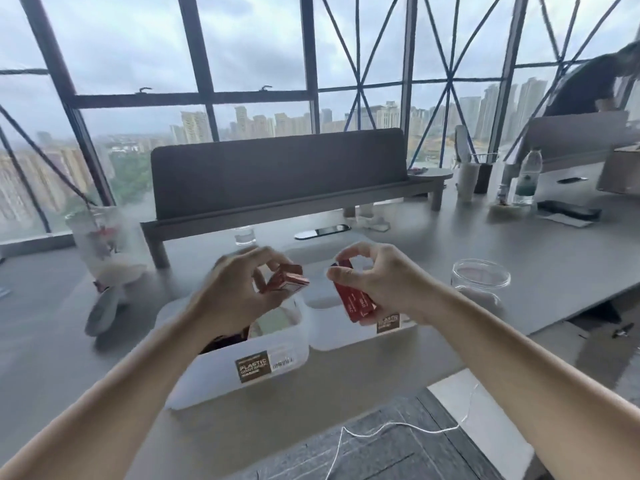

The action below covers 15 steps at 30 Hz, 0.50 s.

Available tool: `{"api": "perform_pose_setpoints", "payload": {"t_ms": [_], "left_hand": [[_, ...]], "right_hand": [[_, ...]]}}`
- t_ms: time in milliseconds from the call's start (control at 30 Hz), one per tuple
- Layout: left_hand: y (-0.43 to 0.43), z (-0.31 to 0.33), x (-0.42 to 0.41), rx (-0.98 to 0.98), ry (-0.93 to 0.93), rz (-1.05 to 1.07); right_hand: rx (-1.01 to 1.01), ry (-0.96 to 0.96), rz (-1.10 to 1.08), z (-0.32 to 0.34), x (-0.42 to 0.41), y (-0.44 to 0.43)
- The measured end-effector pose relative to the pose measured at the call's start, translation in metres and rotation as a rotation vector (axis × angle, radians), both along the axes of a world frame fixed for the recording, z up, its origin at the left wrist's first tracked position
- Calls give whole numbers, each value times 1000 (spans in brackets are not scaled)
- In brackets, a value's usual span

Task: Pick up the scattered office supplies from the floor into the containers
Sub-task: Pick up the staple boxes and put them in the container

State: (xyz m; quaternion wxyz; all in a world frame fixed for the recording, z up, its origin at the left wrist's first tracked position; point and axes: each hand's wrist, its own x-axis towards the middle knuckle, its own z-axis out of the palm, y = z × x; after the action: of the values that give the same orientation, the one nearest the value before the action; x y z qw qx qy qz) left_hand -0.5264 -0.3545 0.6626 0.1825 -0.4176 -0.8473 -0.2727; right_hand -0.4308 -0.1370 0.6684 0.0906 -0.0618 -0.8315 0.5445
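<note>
Red staple boxes [285, 278], pinched in the left hand [239, 292] above the near plastic container [242, 368]; at 3 o'clock the right hand [384, 282] grips red packets [353, 303] over the second container [346, 337]. Lower each inside the rim before releasing.

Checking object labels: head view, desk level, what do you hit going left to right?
Blurred plastic jar → left hand holding small red boxes → right hand holding red boxes → open glass jar → water bottle.
</note>
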Motion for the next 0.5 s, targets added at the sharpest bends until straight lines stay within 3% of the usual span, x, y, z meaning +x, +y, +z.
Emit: {"api": "perform_pose_setpoints", "payload": {"t_ms": [233, 433, 500], "left_hand": [[-9, -11, -45, -241, -80, 150], [-3, -35, -82, -736, 37, 55], [0, -36, -85, -822, -16, 55]], "right_hand": [[283, -15, 48, 12, -72, -18], [423, -58, 106, 1, -119, -17], [519, -54, 112, -3, -128, -17]]}}
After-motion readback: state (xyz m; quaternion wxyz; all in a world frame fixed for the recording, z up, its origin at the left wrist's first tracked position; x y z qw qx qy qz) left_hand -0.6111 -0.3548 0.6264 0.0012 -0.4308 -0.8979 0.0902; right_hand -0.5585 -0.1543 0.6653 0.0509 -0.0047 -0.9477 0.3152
